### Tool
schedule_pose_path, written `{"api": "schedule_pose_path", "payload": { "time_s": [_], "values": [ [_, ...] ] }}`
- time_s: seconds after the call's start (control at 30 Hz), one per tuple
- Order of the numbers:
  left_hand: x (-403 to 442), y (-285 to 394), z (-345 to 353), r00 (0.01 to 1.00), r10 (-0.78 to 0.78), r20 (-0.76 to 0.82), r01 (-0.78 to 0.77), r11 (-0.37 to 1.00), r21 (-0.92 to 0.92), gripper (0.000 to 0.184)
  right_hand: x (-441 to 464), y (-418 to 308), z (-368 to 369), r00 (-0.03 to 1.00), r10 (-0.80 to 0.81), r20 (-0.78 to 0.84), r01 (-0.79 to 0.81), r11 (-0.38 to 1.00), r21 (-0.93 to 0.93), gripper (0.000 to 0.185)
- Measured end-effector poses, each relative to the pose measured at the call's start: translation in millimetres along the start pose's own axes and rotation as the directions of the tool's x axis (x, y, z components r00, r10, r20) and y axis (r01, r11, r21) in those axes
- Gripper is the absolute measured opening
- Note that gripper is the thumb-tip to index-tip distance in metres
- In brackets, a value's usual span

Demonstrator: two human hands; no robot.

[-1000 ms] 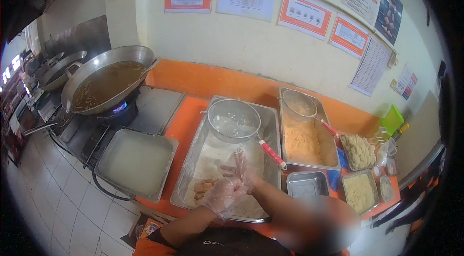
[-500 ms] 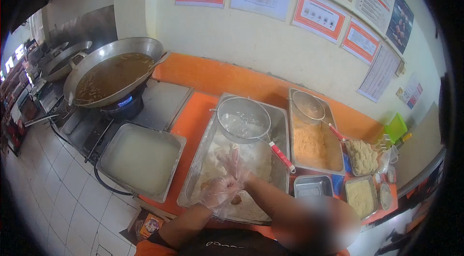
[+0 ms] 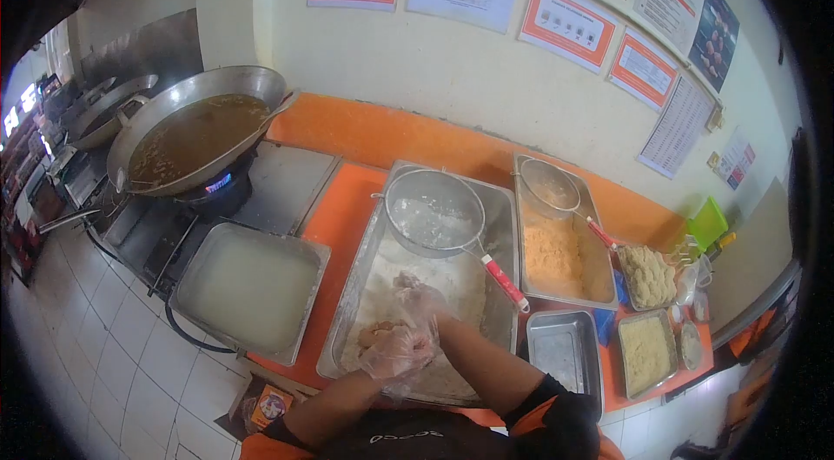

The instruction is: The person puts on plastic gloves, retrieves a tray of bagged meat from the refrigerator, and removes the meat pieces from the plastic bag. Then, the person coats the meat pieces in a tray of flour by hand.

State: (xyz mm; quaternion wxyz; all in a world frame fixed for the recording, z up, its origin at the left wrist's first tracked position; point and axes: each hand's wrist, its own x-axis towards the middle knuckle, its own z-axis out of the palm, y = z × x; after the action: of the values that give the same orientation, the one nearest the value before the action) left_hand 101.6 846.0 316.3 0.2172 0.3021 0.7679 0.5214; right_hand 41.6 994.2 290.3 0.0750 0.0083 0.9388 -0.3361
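Observation:
Both hands wear clear plastic gloves and work close together, low over a metal tray (image 3: pixel 501 225) of white flour (image 3: pixel 382 273). My left hand (image 3: pixel 398 352) is closed, its fingers curled beside a brownish, flour-dusted piece of food (image 3: pixel 372 335); what it grips, if anything, is hidden. Just above it in the view, my right hand (image 3: pixel 422 299) is closed too, with fingers bent down at the flour, and its contents cannot be made out. A round strainer (image 3: pixel 434 210) with a red-and-white handle rests across the tray beyond the hands.
At left, a wok (image 3: pixel 200 134) of brown oil sits over a lit burner (image 3: pixel 217 185). A tray of cloudy liquid (image 3: pixel 252 286) stands nearer. Rightward are a tray of orange powder (image 3: pixel 556 256) with a smaller strainer (image 3: pixel 549 185), a metal pan (image 3: pixel 565 356) and pale crumbly food (image 3: pixel 647 356).
My right hand has come down to the flour, with its fingers no longer pointing upward. My left hand has turned slightly rightward. The metal pan shows more fully as my right arm moved.

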Motion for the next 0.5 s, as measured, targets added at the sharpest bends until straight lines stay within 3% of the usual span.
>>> {"api": "schedule_pose_path", "payload": {
  "time_s": [0.03, 0.07, 0.1, 0.17, 0.2, 0.27, 0.3, 0.37, 0.43, 0.47, 0.5],
  "values": [
    [1.8, -2.9, -0.8, 1.0, -0.024, -0.004, 0.024, 0.995, 0.093, 0.017, -4.4, -2.4, -5.5, 0.999, 0.005, -0.038, -0.015, 0.96, -0.28, 0.049],
    [2.2, -3.1, -2.3, 0.999, -0.047, -0.011, 0.048, 0.982, 0.185, 0.017, -0.8, 3.0, -2.3, 0.996, 0.06, -0.06, -0.079, 0.909, -0.409, 0.052],
    [-1.5, -1.0, -5.2, 0.99, -0.097, -0.101, 0.114, 0.977, 0.181, 0.018, 10.1, 20.3, 2.6, 0.985, 0.145, -0.096, -0.173, 0.879, -0.444, 0.055],
    [-14.4, 45.6, -30.1, 0.942, -0.196, -0.272, 0.244, 0.957, 0.155, 0.019, 41.9, 71.9, 15.9, 0.913, 0.361, -0.192, -0.406, 0.858, -0.314, 0.061],
    [-14.0, 39.5, -38.9, 0.913, -0.087, -0.4, 0.173, 0.968, 0.184, 0.018, 54.7, 95.1, 17.8, 0.874, 0.422, -0.239, -0.476, 0.842, -0.255, 0.064],
    [-16.4, 20.8, -55.5, 0.776, 0.132, -0.617, 0.05, 0.962, 0.268, 0.016, 30.1, 87.7, 16.7, 0.859, 0.238, -0.454, -0.443, 0.79, -0.424, 0.067],
    [-17.5, 21.3, -52.0, 0.731, 0.017, -0.682, -0.009, 1.0, 0.015, 0.017, 27.9, 90.3, 15.5, 0.839, 0.287, -0.463, -0.472, 0.807, -0.355, 0.068],
    [-22.2, 28.4, -43.0, 0.653, -0.253, -0.714, -0.167, 0.871, -0.461, 0.02, 23.0, 91.6, 11.2, 0.845, 0.332, -0.419, -0.486, 0.802, -0.346, 0.066],
    [-30.4, 29.4, -51.5, 0.712, -0.043, -0.701, 0.022, 0.999, -0.039, 0.029, 20.8, 88.2, 7.1, 0.892, 0.327, -0.312, -0.444, 0.764, -0.469, 0.06],
    [-34.6, 30.9, -55.5, 0.755, 0.043, -0.655, 0.104, 0.977, 0.184, 0.033, 27.3, 89.3, 11.5, 0.913, 0.243, -0.328, -0.389, 0.76, -0.52, 0.064],
    [-36.1, 38.1, -56.3, 0.705, -0.05, -0.707, 0.001, 0.998, -0.07, 0.038, 38.6, 94.5, 18.2, 0.928, 0.154, -0.338, -0.332, 0.751, -0.57, 0.067]
  ]
}}
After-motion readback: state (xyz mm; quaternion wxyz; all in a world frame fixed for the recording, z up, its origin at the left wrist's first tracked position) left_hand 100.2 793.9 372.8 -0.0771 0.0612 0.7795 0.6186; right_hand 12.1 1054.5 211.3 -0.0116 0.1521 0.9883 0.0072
